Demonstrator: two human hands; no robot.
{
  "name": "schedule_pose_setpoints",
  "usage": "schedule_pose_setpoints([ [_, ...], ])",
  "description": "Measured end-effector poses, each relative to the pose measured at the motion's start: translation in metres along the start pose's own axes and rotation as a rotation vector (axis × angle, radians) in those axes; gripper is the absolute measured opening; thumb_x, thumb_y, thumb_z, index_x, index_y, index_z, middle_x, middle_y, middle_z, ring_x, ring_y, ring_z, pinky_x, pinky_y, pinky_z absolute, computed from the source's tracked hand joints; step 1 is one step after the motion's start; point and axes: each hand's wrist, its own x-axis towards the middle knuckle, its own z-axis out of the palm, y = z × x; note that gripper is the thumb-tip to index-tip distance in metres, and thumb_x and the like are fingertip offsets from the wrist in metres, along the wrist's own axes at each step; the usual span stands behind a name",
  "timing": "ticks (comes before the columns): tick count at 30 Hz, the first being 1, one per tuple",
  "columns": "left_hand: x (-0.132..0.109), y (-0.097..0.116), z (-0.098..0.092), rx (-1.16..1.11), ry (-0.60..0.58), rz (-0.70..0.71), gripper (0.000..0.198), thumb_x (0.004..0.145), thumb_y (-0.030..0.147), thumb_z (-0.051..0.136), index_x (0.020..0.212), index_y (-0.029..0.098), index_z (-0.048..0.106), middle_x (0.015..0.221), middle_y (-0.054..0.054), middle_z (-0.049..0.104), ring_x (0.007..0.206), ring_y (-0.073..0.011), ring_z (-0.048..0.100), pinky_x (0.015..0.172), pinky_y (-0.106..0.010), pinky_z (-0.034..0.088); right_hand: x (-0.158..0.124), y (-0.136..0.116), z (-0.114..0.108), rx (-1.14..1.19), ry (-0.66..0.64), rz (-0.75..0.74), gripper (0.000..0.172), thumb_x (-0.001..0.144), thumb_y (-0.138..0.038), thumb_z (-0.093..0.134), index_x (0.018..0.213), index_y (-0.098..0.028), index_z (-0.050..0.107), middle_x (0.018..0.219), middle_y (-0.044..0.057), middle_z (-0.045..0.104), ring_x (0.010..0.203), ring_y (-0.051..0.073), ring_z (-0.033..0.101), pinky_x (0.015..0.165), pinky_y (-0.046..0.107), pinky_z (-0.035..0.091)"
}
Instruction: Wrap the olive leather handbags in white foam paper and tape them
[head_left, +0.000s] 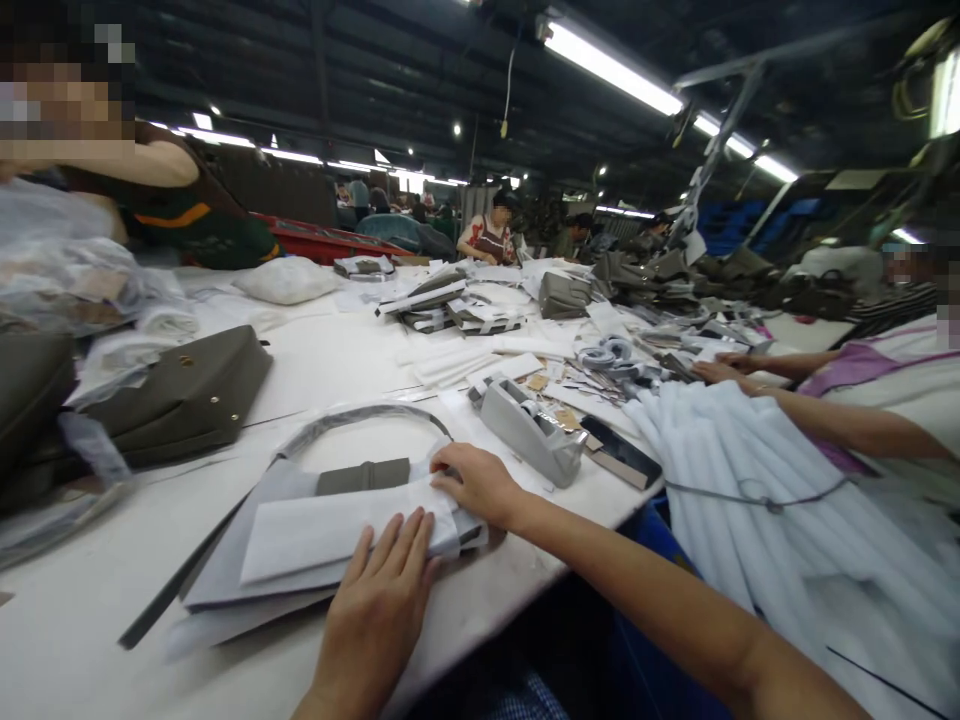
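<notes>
In front of me on the table lies a flat bag part with a white wrapping sheet (pixel 330 535) folded over it, and a dark grey panel (pixel 364 477) shows behind the sheet. A plastic-covered handle (pixel 360 412) arches out at the far side. My left hand (pixel 382 610) rests flat on the sheet, its fingers stretched out. At the sheet's right end, my right hand (pixel 480 487) has its fingers curled and pressed together; what is between them is hidden. Just beyond that hand stands a grey tape dispenser (pixel 529 430).
Grey-brown bags (pixel 187 400) stand at left, before a person in a dark top. A phone (pixel 622 450) lies near the table's right edge. A tied bundle of white foam tubes (pixel 750 480) is at right, beside another person's arms. Bag parts are piled farther back.
</notes>
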Motion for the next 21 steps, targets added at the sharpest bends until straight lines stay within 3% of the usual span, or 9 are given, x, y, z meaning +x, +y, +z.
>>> schedule_pose_setpoints([
  [3,-0.001,-0.001,0.003,-0.006,0.032,0.012,0.043,0.1,0.031,0.041,0.137,0.013,0.051,0.139,-0.008,0.057,0.119,-0.0283,0.059,0.103,-0.049,0.038,-0.014,0.027,-0.044,0.028,0.135,0.08,0.013,0.092,-0.026,0.062,0.104,-0.023,0.066,0.104,0.003,0.07,0.09,0.016,0.065,0.086,0.027,0.047],
  [5,-0.001,-0.001,0.002,-0.012,0.046,0.011,0.042,0.1,0.031,0.04,0.136,0.013,0.053,0.137,-0.007,0.058,0.119,-0.0281,0.059,0.103,-0.049,0.038,-0.022,0.054,-0.08,0.03,0.231,0.273,0.017,0.092,-0.027,0.06,0.108,-0.023,0.066,0.114,0.006,0.069,0.102,0.02,0.063,0.097,0.031,0.044],
  [7,-0.001,-0.001,0.001,-0.014,0.047,0.007,0.042,0.099,0.031,0.041,0.135,0.013,0.053,0.137,-0.008,0.059,0.118,-0.0284,0.06,0.103,-0.049,0.038,-0.026,0.083,-0.112,0.031,0.223,0.416,0.018,0.092,-0.028,0.058,0.107,-0.02,0.067,0.117,0.009,0.068,0.108,0.023,0.062,0.1,0.035,0.045],
  [9,0.0,-0.001,0.0,-0.015,0.048,0.004,0.042,0.099,0.031,0.042,0.135,0.013,0.053,0.137,-0.007,0.059,0.118,-0.0286,0.06,0.103,-0.049,0.039,-0.026,0.108,-0.131,0.073,0.139,0.542,0.018,0.093,-0.031,0.058,0.093,-0.018,0.07,0.1,0.011,0.073,0.096,0.024,0.068,0.089,0.035,0.052],
  [11,0.0,-0.002,0.001,-0.018,0.055,0.004,0.042,0.099,0.032,0.042,0.135,0.013,0.053,0.136,-0.007,0.059,0.117,-0.0288,0.06,0.102,-0.049,0.039,-0.023,0.126,-0.138,0.16,0.028,0.656,0.028,0.094,-0.035,0.056,0.079,-0.016,0.069,0.082,0.011,0.074,0.078,0.022,0.071,0.075,0.032,0.058],
  [13,-0.001,-0.002,0.002,-0.021,0.06,0.009,0.043,0.098,0.033,0.043,0.135,0.014,0.054,0.136,-0.006,0.059,0.117,-0.0288,0.06,0.102,-0.049,0.04,-0.017,0.136,-0.138,0.272,-0.069,0.74,0.034,0.096,-0.037,0.053,0.075,-0.014,0.068,0.078,0.011,0.075,0.07,0.019,0.071,0.066,0.028,0.059],
  [21,-0.003,-0.003,0.006,-0.022,0.078,0.005,0.043,0.098,0.034,0.044,0.135,0.015,0.054,0.135,-0.006,0.06,0.117,-0.0294,0.061,0.099,-0.049,0.045,0.002,0.141,-0.147,0.65,-0.333,0.865,0.03,0.091,-0.035,0.065,0.079,-0.008,0.067,0.076,0.013,0.075,0.065,0.015,0.072,0.062,0.02,0.06],
])
